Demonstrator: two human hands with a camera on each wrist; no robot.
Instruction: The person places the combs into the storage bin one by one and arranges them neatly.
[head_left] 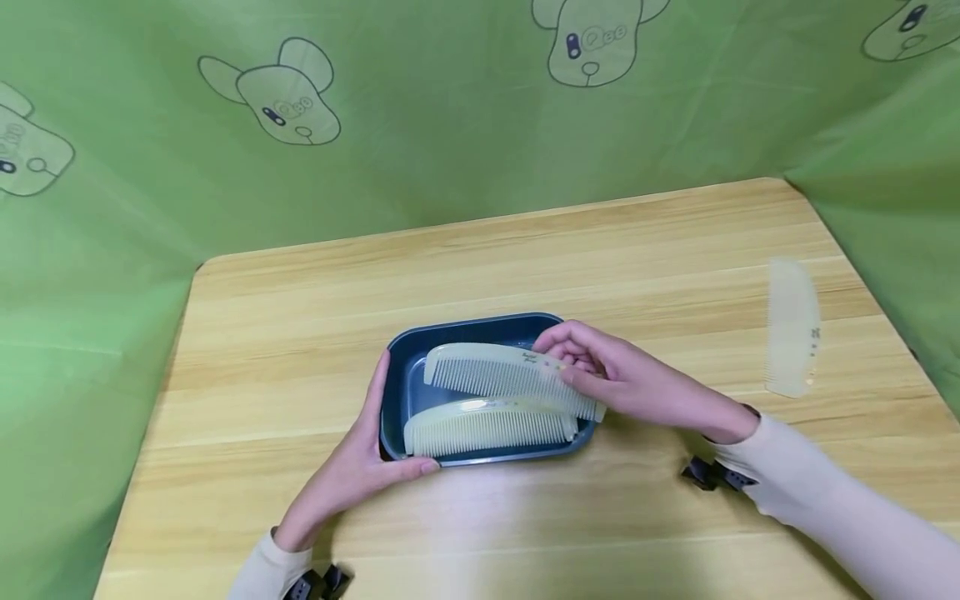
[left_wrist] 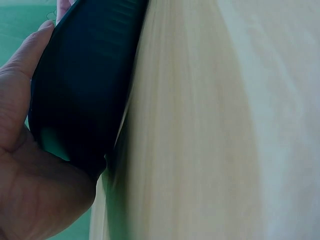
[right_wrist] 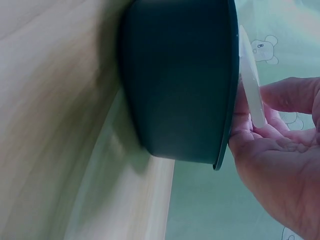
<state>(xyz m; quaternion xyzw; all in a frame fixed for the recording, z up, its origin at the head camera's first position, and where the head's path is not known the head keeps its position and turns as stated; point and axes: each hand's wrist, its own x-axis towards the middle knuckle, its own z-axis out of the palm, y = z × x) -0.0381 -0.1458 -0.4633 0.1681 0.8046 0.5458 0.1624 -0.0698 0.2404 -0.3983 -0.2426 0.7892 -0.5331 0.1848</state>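
Observation:
A dark blue rectangular plastic box (head_left: 412, 385) stands on the table. My left hand (head_left: 358, 460) holds its left end, the thumb along the front rim and the fingers up the left side. My right hand (head_left: 626, 379) pinches a pale, translucent comb (head_left: 480, 367) near its right end, thumb on top. This comb slants over the box, with its right end past the rim. A second pale comb (head_left: 480, 433) lies in the front part of the box, teeth toward me. In the right wrist view, the pinched comb (right_wrist: 252, 82) shows edge-on at the box's rim.
A third pale comb (head_left: 795, 329) lies on the right side of the wooden table (head_left: 600, 533), teeth to the left. Behind the table hangs a green curtain (head_left: 450, 125) with cartoon animal heads, continuing along both sides.

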